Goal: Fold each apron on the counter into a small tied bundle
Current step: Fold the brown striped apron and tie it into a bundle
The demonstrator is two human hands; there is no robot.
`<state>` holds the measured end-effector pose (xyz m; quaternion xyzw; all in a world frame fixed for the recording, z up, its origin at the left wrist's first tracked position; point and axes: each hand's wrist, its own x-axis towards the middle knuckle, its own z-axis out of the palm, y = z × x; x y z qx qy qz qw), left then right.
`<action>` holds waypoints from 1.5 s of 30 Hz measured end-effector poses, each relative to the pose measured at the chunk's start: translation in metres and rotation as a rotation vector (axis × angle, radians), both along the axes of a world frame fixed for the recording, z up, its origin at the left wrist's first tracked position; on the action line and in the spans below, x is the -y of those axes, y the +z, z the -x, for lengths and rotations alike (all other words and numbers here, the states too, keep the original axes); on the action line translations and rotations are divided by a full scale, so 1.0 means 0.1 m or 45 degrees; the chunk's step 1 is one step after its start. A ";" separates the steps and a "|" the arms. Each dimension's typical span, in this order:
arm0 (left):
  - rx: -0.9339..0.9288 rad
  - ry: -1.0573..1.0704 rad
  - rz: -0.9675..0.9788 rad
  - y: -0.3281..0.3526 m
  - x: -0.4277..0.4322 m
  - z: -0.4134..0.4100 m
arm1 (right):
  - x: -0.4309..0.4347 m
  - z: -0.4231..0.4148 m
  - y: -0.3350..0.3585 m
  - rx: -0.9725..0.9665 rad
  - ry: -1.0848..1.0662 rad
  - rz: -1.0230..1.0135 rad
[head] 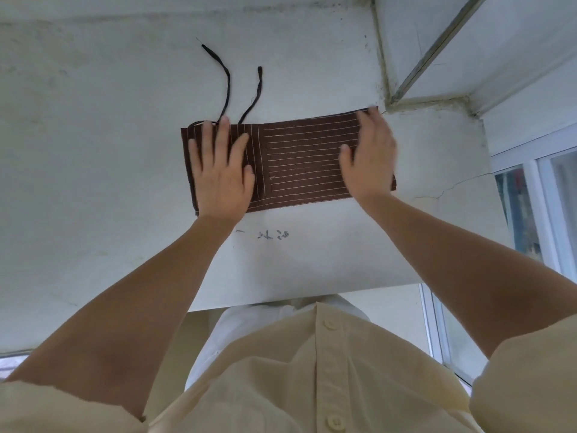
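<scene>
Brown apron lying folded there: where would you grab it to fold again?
Probably the right short end of the apron, pinched from the right where the right hand lies, then carried leftward. It lies as a long flat strip, and the ties leave its far left corner by the left hand.

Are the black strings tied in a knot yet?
No, the two strings lie loose and apart on the counter, trailing away from the folded apron.

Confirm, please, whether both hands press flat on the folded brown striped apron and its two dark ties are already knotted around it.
No: the head view shows the ties lying loose on the counter, unknotted; left hand and right hand do press flat on the apron.
</scene>
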<state>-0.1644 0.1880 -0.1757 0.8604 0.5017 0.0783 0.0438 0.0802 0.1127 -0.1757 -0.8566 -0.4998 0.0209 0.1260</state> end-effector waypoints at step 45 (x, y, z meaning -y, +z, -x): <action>-0.127 -0.257 0.053 -0.11 0.00 0.14 | 0.38 0.24 -0.04 0.241 0.190 0.416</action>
